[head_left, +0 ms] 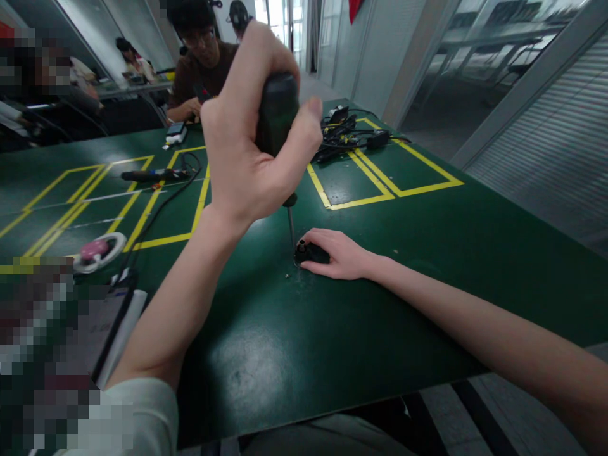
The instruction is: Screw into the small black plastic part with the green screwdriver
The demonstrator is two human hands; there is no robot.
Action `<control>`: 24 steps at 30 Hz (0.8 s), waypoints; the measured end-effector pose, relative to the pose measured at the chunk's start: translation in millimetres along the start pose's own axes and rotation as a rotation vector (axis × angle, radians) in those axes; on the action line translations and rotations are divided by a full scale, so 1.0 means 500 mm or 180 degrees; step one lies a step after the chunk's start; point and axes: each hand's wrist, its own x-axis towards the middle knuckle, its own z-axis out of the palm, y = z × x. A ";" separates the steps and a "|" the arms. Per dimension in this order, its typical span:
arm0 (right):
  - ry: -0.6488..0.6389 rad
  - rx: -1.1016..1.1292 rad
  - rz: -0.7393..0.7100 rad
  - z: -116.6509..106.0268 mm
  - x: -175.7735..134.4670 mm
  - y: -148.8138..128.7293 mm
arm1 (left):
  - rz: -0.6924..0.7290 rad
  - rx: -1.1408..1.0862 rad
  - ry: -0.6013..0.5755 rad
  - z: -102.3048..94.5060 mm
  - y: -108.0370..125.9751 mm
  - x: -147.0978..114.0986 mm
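Near centre of head view, just toward 6 o'clock: black part (317, 254) on green table (342, 335), pinched by right hand (339, 254). Toward 11 o'clock, left hand (254, 149) closed round screwdriver (279, 114); tip contact unclear. Step: apparently screwdriver work; next move calls for steady part, aligned tip.

Left hand (244, 142) is partly hiding a screwdriver (278, 111), right hand (341, 254) a black piece (317, 253), a speck (287, 275) (unidentifiably tiny) is lying nearby
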 end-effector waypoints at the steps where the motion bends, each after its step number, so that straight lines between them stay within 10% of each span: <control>1: 0.0003 0.0006 0.0010 0.000 0.000 0.000 | 0.0023 0.0005 -0.0016 0.001 0.000 0.000; 24: 0.0079 0.0072 -0.0003 0.002 -0.002 0.006 | -0.0552 -0.0426 0.0612 0.013 0.020 0.007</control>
